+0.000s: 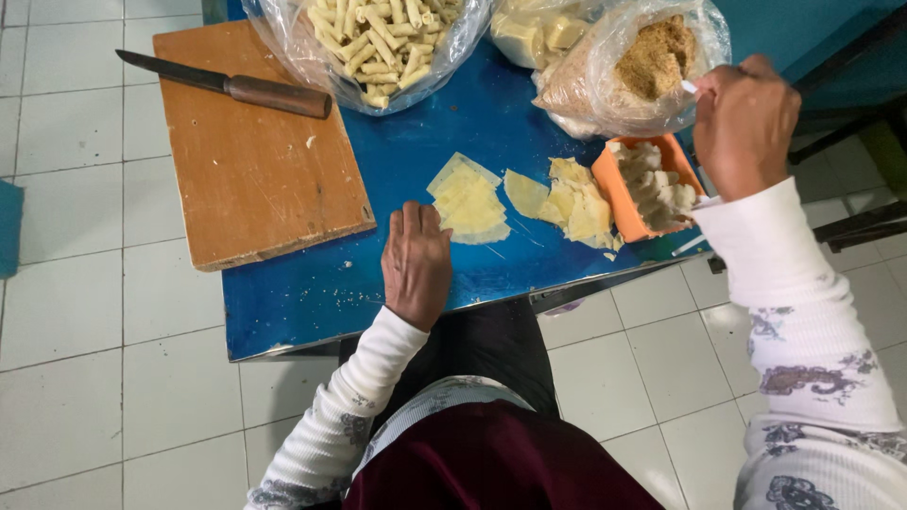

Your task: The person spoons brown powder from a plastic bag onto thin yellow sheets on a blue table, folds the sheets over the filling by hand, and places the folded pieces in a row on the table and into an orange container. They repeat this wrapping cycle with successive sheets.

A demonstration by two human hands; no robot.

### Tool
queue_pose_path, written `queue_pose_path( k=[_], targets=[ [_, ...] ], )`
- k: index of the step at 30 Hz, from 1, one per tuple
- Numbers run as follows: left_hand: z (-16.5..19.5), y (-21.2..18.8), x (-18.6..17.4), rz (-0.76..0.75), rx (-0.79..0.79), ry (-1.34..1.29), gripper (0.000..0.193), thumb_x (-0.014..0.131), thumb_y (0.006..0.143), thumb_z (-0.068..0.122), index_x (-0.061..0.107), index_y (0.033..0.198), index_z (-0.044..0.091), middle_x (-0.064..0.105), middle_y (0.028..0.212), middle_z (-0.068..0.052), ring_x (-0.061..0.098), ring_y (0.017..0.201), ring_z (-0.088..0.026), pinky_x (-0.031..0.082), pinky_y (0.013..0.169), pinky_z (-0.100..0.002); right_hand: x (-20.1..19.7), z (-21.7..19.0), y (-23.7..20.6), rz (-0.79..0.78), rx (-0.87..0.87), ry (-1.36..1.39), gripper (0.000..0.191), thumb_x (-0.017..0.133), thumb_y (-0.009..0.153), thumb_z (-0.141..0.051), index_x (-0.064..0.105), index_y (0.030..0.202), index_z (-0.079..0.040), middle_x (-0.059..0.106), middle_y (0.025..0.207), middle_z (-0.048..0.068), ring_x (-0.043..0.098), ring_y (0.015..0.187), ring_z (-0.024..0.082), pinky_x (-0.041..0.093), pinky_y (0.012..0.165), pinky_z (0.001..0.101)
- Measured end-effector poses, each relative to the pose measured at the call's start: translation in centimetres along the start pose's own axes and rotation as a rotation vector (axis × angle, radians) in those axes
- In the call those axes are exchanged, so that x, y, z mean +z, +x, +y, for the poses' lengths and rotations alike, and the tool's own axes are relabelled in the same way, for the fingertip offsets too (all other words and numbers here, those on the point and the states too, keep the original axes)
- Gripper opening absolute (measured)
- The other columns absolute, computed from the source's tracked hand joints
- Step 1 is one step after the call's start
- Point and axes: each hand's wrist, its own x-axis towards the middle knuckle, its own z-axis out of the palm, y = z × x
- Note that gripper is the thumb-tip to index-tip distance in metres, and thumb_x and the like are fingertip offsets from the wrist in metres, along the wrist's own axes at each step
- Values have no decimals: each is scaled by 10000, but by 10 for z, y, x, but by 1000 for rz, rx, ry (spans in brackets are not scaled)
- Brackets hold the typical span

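My left hand (417, 264) lies flat on the blue table (312, 293), its fingertips touching the edge of a thin pale-yellow dough sheet (468, 203). More torn dough sheets (567, 200) lie just to the right. My right hand (744, 123) is closed around a small white utensil handle (690, 87) at the mouth of a clear plastic bag of brown crumbs (652, 61). Below that hand sits an orange container (614, 194) holding pale filled rolls (657, 184).
A wooden cutting board (255, 170) rests on the table's left side with a wood-handled knife (227, 85) across its top. A bag of tube-shaped pieces (378, 42) and a bag of pale blocks (534, 33) stand at the back. White tiled floor surrounds the table.
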Motion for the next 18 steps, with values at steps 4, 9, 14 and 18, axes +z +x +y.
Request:
queue_pose_path(
  k=[4,9,14,18],
  targets=[
    [1,1,-1,-32,-30,-15,192,739,847,18,594,964,-26,552,971,-170,570,904,-333,503,743,-442,-3,-18,-12,51,-27,15,80,743,940,56,777,1002,20,659,889,140,650,815,251,519,753,373],
    [3,2,-1,-15,-36,-7,134,700,872,5,587,942,-16,560,956,-155,575,884,-320,499,738,-440,-15,-26,-10,143,-13,96,146,726,979,95,779,1088,14,649,931,134,648,800,221,516,722,326],
    [3,2,1,12,-19,-28,114,688,885,-1,577,912,-2,565,925,-144,587,861,-311,502,719,-432,-19,-25,-15,132,98,278,122,743,1007,76,795,1081,-7,654,926,123,649,785,224,516,689,326],
    [2,2,5,16,6,-35,110,676,902,5,567,906,-2,566,887,-148,591,812,-297,513,671,-419,-15,-23,-18,71,157,386,127,751,1002,45,809,1103,-7,679,900,139,640,766,208,493,675,322]
  ],
)
